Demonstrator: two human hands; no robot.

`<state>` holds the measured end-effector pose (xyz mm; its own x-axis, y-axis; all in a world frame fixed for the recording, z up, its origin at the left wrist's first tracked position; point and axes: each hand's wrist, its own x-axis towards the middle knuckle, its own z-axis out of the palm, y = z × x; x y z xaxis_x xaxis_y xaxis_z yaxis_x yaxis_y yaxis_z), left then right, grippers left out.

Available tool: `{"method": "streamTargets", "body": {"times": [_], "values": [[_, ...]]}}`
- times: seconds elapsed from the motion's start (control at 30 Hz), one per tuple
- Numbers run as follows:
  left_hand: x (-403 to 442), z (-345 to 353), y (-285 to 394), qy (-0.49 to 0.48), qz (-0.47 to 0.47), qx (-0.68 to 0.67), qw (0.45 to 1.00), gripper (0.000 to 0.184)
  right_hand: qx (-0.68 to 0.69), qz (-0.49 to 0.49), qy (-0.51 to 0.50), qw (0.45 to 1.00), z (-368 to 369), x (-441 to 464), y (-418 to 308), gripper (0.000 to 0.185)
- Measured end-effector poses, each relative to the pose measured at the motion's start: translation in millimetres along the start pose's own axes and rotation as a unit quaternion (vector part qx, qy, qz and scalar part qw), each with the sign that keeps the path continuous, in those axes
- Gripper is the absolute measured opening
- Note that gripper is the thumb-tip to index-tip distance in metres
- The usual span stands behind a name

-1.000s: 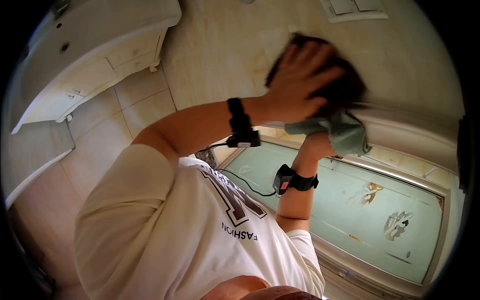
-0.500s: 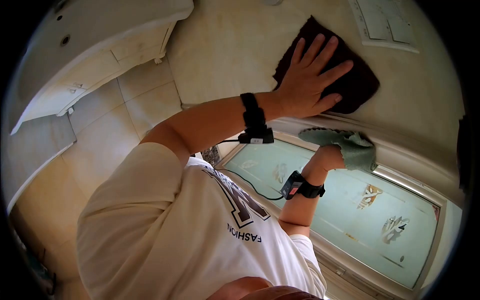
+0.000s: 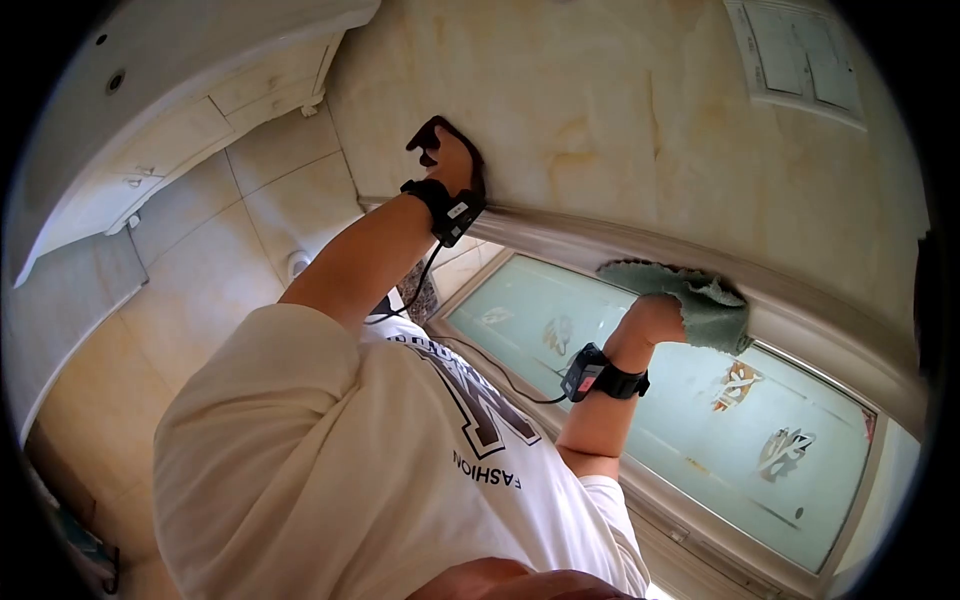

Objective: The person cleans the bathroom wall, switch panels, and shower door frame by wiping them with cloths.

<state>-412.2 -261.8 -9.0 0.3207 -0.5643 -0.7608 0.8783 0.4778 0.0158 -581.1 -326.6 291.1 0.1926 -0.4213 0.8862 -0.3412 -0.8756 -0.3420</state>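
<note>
My left hand [image 3: 452,163] is against the marbled wall, just above the door-frame edge. A dark brown cloth [image 3: 437,127] is bunched around its fingers, which are mostly hidden, and the hand is closed on it. Over at the right, my right hand [image 3: 664,318] is at the top of the door frame with a grey-green cloth [image 3: 716,312]. That cloth drapes over the fingers and covers them, and the hand appears closed on it. Both wrists wear black straps with small boxes and a cable.
Below the right arm is a frosted glass door panel [image 3: 680,430] with leaf-like patterns, set in a metallic frame [image 3: 580,232]. A white switch plate [image 3: 800,62] is on the wall at upper right. At left stands a white basin cabinet [image 3: 190,140] above the tiled floor [image 3: 200,290].
My left hand has swept left and down along the wall with the dark cloth, going from spread flat to closed around it. The right hand and grey-green cloth have stayed in place.
</note>
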Motion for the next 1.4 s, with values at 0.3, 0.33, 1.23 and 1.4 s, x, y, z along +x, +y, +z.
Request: {"method": "streamTargets", "body": {"times": [0.3,0.33,1.23,1.4], "values": [[-57,10,20,-0.158,-0.072,-0.018,0.985,0.049,-0.037,-0.083,-0.079,0.993,-12,-12,41,0.045],[-77,12,25,-0.174,-0.064,-0.002,0.983,0.041,-0.056,-0.097,-0.088,0.99,-12,-10,47,0.045],[-262,-16,92,-0.376,-0.01,0.163,0.912,0.056,0.476,0.361,-0.313,0.739,-44,-140,67,0.033],[-268,-25,80,-0.368,-0.014,0.284,0.885,0.057,0.467,0.559,-0.249,0.639,-62,-142,25,0.041]]}}
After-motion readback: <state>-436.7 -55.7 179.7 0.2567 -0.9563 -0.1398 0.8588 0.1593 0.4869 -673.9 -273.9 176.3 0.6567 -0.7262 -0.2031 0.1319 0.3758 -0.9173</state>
